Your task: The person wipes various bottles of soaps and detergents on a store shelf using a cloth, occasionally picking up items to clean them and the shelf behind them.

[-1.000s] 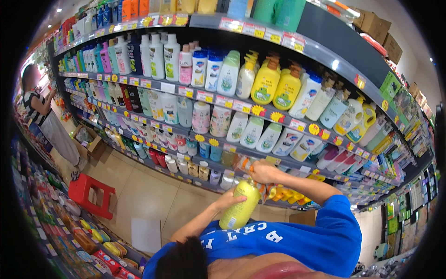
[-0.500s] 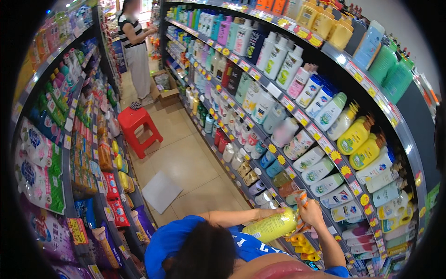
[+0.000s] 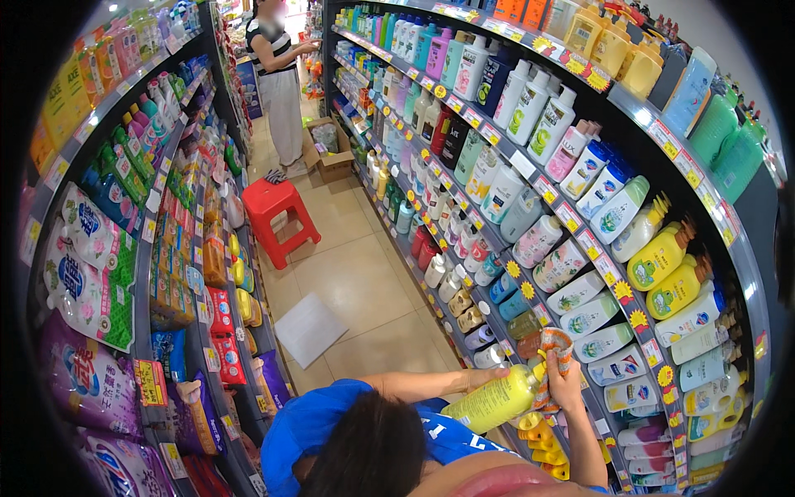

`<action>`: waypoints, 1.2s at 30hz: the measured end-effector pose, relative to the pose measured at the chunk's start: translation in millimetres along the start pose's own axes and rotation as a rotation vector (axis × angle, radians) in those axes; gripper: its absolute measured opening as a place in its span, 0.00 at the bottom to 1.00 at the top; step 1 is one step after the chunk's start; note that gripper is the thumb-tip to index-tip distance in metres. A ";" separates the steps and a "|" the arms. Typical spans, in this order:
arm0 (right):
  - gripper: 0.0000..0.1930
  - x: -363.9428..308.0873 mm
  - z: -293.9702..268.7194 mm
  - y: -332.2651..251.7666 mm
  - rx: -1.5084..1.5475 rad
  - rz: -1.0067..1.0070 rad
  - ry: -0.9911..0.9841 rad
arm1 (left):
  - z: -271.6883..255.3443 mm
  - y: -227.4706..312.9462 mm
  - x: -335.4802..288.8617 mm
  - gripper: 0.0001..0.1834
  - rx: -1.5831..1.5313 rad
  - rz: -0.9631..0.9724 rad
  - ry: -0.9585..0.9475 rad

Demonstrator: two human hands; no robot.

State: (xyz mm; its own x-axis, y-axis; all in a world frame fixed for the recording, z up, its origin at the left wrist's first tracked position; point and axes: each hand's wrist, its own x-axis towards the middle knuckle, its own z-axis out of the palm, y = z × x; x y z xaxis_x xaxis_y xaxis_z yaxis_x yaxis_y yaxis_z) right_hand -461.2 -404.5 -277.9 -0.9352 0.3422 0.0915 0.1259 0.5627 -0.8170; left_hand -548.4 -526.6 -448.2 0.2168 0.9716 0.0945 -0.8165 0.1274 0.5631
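My left hand [image 3: 489,378] is closed around a yellow bottle [image 3: 490,402], which lies tilted in front of my blue shirt with its top toward the right shelf. In my right hand [image 3: 565,386] is an orange-and-white checked cloth [image 3: 558,346], pressed against the top end of the bottle. A narrow yellow neck or pump shows beside the cloth; the rest of it is covered. Part of the left hand's fingers is hidden behind the bottle.
On the right, a tall shelf [image 3: 596,248] holds rows of shampoo and wash bottles. The left shelf [image 3: 149,273] carries packs and bottles. A red stool [image 3: 280,217], a flat white sheet [image 3: 311,330] and an open carton [image 3: 331,162] are on the tiled floor. Another person [image 3: 277,91] stands at the far end.
The cloth has opened out wider over the bottle's top, and my right hand has shifted with it. Both hands keep their holds. The whole view has swung slightly, moving the shelves rightward in it.
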 end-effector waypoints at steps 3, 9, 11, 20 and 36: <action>0.19 -0.8 2.8 -9.2 -0.126 -0.019 0.062 | 2.2 -0.2 -1.2 0.44 0.009 0.007 0.012; 0.17 -3.8 18.4 6.0 0.115 0.082 0.188 | 1.2 4.8 -5.8 0.44 0.014 0.034 0.035; 0.16 -5.9 24.9 4.0 0.144 0.105 0.224 | 0.4 6.0 -7.1 0.44 0.015 0.043 0.044; 0.16 -25.8 34.2 -3.0 -0.132 0.082 0.220 | 1.5 6.1 -14.4 0.44 0.029 0.085 0.096; 0.21 -52.8 -3.5 35.7 0.858 0.309 0.388 | 1.5 11.4 -38.1 0.58 -0.088 0.101 0.106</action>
State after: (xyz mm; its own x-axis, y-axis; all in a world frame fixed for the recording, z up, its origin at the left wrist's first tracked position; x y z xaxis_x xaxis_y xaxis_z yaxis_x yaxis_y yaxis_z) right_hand -406.2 -399.9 -309.9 -0.7087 0.6914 -0.1401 -0.0797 -0.2758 -0.9579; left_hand -565.1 -562.4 -444.1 0.0773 0.9953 0.0577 -0.8759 0.0402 0.4808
